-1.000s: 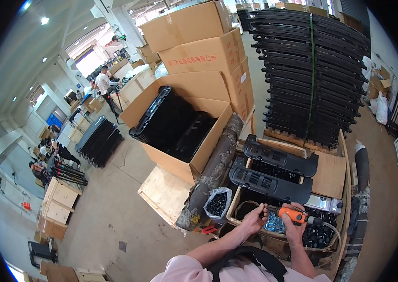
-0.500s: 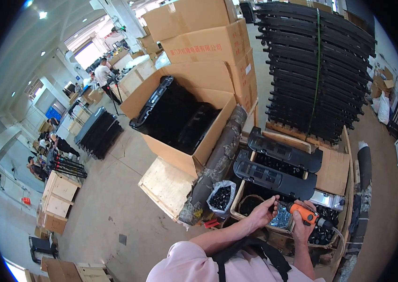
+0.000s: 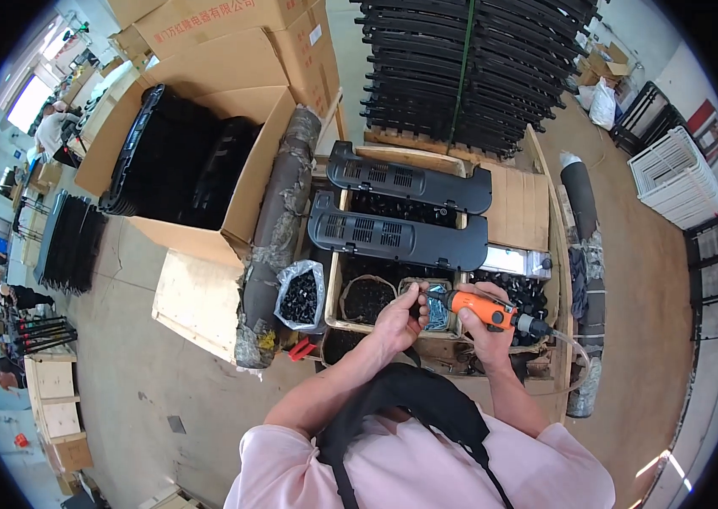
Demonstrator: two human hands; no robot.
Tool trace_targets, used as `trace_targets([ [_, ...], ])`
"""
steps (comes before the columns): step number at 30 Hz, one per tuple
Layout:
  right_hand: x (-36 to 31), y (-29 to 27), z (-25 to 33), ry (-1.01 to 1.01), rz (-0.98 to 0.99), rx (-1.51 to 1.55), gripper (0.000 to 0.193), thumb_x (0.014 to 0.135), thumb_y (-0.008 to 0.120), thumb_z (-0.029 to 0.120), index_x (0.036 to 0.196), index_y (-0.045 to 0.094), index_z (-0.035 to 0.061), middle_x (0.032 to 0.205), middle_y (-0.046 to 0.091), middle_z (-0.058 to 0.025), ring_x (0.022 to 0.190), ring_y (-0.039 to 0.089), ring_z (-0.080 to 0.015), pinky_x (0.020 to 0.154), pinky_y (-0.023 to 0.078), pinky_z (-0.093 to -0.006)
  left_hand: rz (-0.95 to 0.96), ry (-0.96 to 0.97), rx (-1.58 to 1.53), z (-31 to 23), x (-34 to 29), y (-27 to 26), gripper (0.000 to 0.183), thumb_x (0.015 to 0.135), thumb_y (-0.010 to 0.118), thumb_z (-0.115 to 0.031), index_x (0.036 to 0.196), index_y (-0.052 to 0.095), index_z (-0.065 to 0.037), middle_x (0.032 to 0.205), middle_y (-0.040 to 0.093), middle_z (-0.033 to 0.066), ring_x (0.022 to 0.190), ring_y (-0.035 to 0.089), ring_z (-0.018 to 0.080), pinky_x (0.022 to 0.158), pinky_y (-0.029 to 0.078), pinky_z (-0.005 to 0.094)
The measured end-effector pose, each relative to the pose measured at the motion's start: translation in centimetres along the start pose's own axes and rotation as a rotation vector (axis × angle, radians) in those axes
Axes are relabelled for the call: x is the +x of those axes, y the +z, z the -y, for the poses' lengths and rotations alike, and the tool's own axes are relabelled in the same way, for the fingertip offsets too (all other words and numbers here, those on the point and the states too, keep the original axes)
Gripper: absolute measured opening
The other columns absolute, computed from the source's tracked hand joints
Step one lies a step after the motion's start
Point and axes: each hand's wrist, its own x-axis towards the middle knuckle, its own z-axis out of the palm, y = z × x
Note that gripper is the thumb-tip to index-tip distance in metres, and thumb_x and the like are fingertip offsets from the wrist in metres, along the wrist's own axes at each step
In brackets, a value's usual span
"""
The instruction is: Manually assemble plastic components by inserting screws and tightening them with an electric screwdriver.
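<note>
My right hand (image 3: 488,338) is wrapped round an orange and black power screwdriver (image 3: 479,310), which lies nearly level with its tip to the left. A clear hose (image 3: 584,356) curves from the tool's rear end. My left hand (image 3: 400,319) is pinched closed at the driver's tip; whatever sits between those fingers is too small to make out. Just beyond both hands, two long dark grey plastic covers with vent slots, a nearer cover (image 3: 397,240) and a farther cover (image 3: 410,180), lie across the bins. Beneath my hands is a bin of bluish silvery small parts (image 3: 437,312).
Left of the bins are a clear bag of black parts (image 3: 300,295), a wrapped roll (image 3: 278,204) and an open carton (image 3: 244,182) of black panels. Behind rises a strapped stack of black frames (image 3: 495,76). A red-handled tool (image 3: 301,349) lies at the near left. People work far left.
My view has swung right and down, so the bench sits more to the left in it. The driver is now more level, its tip closer to my left fingers.
</note>
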Motion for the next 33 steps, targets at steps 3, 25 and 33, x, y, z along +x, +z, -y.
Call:
trace_targets([
  [3,0.4,-0.6,0.2,0.08,-0.067,0.0,0.052,0.088,0.075,0.0,0.134,0.051,-0.0017,0.126,0.069,-0.0206,0.116,0.066,-0.0243,0.104,0.052,-0.0402,-0.076,-0.025,0.018,0.3,-0.2,0.9,0.038,0.108,0.055,-0.042,0.118,0.067,-0.008,0.084,0.06,-0.0023,0.072,0.056,0.0115,0.063,0.047,0.0261],
  [25,7.4,-3.7,-3.8,0.034,-0.146,-0.295,0.046,0.086,0.08,0.001,0.127,0.059,-0.0019,0.117,0.072,-0.0145,0.109,0.068,-0.0173,0.098,0.054,-0.0322,-0.285,0.145,0.556,0.7,11.2,-0.9,0.038,0.094,0.076,-0.044,0.09,0.064,-0.008,0.079,0.06,-0.0005,0.064,0.054,0.0104,0.054,0.043,0.0276],
  [33,7.9,-3.2,-3.7,0.032,-0.112,-0.345,0.046,0.085,0.08,0.003,0.126,0.06,-0.0026,0.116,0.072,-0.0155,0.107,0.069,-0.0175,0.097,0.055,-0.0325,-0.293,0.202,0.634,0.6,12.1,-1.1,0.033,0.093,0.077,-0.039,0.085,0.064,-0.01,0.077,0.06,-0.0019,0.065,0.053,0.009,0.055,0.043,0.028],
])
